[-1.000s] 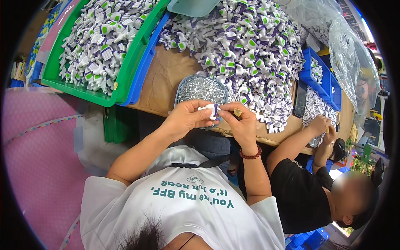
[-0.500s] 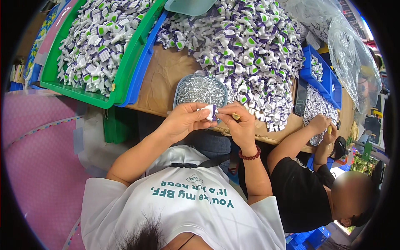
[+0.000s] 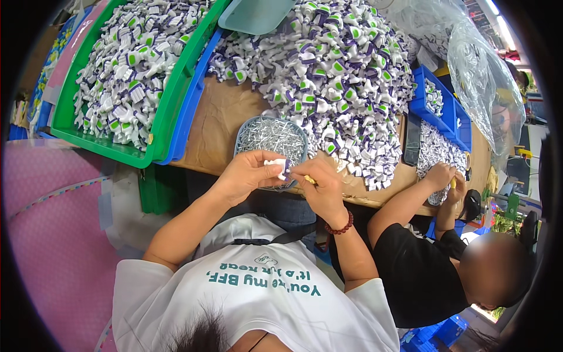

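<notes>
My left hand [image 3: 241, 175] pinches a small white and purple plastic toy part [image 3: 278, 168] between thumb and fingers. At the part's right side, my right hand [image 3: 321, 186] is closed, its fingertips pressed together; whatever they hold is too small to make out. A yellowish piece [image 3: 309, 179] shows among the right fingers, perhaps a finger wrap. Just beyond both hands stands a blue-grey bowl [image 3: 238, 138] filled with thin silvery metal pins [image 3: 271, 135]. A large heap of white, purple and green toy parts [image 3: 340, 76] spreads over the table behind it.
A green tray [image 3: 94, 144] full of similar parts sits at the left, against a blue tray [image 3: 190, 111]. A pale lid [image 3: 255, 14] lies at the far edge. To the right, a co-worker in black [image 3: 419, 273] works beside blue bins [image 3: 437, 108] and a phone-like dark slab [image 3: 411, 139].
The whole view has shifted slightly, so the table and heap appear further left. My hands stay together at the toy part, which has turned a little.
</notes>
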Demonstrator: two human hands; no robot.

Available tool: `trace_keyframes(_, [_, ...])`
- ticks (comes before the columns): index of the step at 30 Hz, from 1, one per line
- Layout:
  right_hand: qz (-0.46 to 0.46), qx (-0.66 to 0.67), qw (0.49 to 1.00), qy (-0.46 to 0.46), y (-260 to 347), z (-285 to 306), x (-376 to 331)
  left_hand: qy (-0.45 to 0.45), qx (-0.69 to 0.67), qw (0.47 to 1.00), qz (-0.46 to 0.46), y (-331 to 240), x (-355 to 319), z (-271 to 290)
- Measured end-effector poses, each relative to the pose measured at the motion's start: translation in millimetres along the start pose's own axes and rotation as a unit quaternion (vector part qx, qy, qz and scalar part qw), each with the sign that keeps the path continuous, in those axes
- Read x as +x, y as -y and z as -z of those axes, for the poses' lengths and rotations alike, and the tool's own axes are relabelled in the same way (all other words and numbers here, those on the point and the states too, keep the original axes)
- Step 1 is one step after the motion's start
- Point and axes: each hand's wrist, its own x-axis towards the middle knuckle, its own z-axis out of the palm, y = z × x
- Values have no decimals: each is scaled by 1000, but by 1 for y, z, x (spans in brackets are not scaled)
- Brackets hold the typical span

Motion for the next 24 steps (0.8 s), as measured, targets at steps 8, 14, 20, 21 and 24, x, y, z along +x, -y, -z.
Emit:
trace_keyframes(8, [1,-3,1000,20,-5,0,-14,11,27,999,16,11,4,6])
trace_keyframes(14, [-141,-85,986,-23,-45,25,-44,41,84,996,-5,10,1,2])
trace_keyframes(20, [-212,-369,903,-49,-93,68,-56,49,93,994,-4,13,2,1])
trace_keyframes(21, [-220,-382,897,-44,-99,69,-57,48,92,995,-4,14,1,0])
trace_keyframes(24, [-245,-359,900,-28,-111,70,-60,45,92,995,-8,11,-1,-3])
